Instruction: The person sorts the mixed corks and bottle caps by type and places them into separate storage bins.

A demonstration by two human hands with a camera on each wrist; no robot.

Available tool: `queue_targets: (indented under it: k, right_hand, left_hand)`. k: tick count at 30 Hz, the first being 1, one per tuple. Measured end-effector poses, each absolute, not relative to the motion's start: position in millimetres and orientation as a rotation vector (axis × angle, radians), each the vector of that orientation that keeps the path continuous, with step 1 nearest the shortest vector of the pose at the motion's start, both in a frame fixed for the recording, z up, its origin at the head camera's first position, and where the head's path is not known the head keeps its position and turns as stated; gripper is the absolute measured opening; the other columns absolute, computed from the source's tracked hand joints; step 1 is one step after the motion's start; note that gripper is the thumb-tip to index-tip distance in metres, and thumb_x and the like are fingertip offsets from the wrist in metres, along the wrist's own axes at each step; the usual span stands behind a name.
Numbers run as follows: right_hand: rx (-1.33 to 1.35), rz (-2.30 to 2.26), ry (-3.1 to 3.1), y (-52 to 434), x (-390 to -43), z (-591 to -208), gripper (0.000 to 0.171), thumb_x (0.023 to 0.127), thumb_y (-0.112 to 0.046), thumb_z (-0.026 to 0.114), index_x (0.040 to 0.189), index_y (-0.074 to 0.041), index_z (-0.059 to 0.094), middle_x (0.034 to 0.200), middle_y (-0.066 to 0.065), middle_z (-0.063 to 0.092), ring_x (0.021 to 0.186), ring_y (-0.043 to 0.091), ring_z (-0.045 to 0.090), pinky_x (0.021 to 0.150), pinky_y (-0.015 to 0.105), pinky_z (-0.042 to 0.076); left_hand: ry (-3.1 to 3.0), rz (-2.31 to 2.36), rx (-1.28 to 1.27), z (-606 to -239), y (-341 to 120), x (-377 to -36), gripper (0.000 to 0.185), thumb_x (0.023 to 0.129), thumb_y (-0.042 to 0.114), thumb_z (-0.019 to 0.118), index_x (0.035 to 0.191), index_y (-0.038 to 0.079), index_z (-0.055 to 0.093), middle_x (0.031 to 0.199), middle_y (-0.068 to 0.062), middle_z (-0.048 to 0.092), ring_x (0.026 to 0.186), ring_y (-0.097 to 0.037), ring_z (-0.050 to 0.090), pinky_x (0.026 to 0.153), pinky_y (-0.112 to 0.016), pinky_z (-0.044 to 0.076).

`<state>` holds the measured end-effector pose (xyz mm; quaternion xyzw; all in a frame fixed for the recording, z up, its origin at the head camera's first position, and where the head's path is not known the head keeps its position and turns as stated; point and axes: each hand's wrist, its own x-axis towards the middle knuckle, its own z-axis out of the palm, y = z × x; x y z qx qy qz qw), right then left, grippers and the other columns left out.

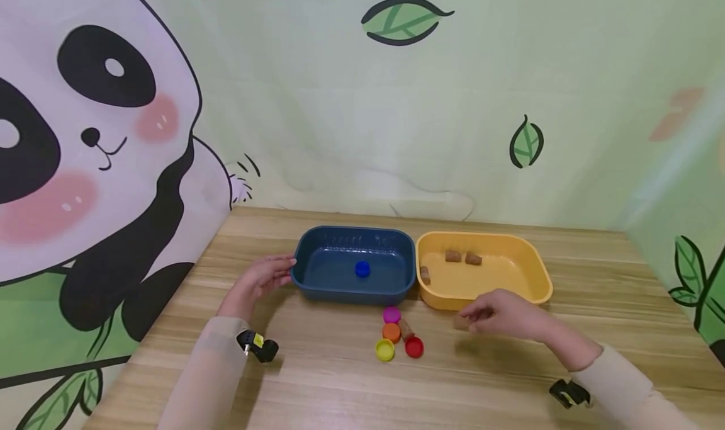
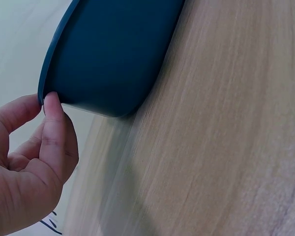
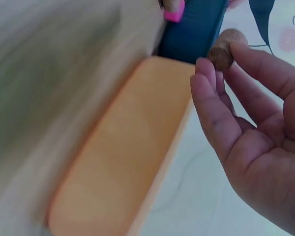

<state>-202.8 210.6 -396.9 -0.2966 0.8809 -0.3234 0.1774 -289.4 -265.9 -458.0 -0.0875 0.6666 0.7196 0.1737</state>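
At the left end of the dark blue tray (image 1: 354, 294), my left hand (image 1: 257, 282) pinches the rim between thumb and fingers, seen closely in the left wrist view. My right hand (image 1: 504, 316) holds a cork (image 3: 226, 49) by its fingertips, just in front of the yellow tray (image 1: 493, 282). A blue bottle cap (image 1: 362, 269) lies inside the blue tray. Three corks (image 1: 453, 255) lie inside the yellow one. Between the hands, on the table, are a magenta cap (image 1: 392, 315), an orange cap (image 1: 391, 332), a yellow cap (image 1: 385, 350), a red cap (image 1: 414, 347) and another cork (image 1: 405, 329).
Both trays stand side by side on a wooden table (image 1: 328, 379), near its back edge. Behind the table hangs a pale green backdrop (image 1: 317, 102) printed with a panda and leaves. Each wrist wears a small black camera (image 1: 257, 346).
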Motion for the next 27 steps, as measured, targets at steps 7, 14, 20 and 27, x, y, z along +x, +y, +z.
queue_targets:
  k: [7,14,20,27]
  right_hand:
    - [-0.911,-0.862,2.493,224,-213,-375,0.025,0.091,-0.01,0.074,0.111,0.005,0.075,0.093,0.005,0.076,0.08,-0.007,0.056,0.07,0.017,0.054]
    - [-0.917,-0.812,2.494,233,-223,-357,0.025,0.092,-0.01,0.073,0.114,0.003,0.075,0.099,0.007,0.077,0.082,-0.006,0.056,0.072,0.017,0.054]
    - [-0.885,-0.793,2.473,237,-229,-340,0.027,0.095,-0.011,0.07,0.117,0.004,0.073,0.107,0.011,0.077,0.085,-0.003,0.058,0.073,0.018,0.055]
    - [-0.851,-0.775,2.455,241,-238,-325,0.029,0.097,-0.011,0.068,0.121,0.005,0.071,0.111,0.012,0.076,0.087,-0.002,0.059,0.075,0.018,0.055]
  left_hand:
    - [1.901,2.032,-0.237,-457,-266,-287,0.055,0.105,0.004,0.052,0.151,-0.018,0.031,0.08,0.009,0.072,0.073,-0.001,0.069,0.069,-0.013,0.059]
    - [1.913,2.029,-0.278,-456,-266,-288,0.054,0.105,0.006,0.053,0.15,-0.016,0.034,0.081,0.008,0.073,0.072,-0.002,0.069,0.069,-0.014,0.06]
    - [1.914,2.032,-0.284,-456,-266,-288,0.053,0.105,0.006,0.054,0.15,-0.016,0.036,0.08,0.007,0.073,0.071,-0.003,0.07,0.068,-0.014,0.06]
    - [1.933,2.017,-0.296,-455,-265,-287,0.053,0.105,0.008,0.055,0.15,-0.015,0.037,0.08,0.007,0.073,0.07,-0.003,0.07,0.068,-0.014,0.06]
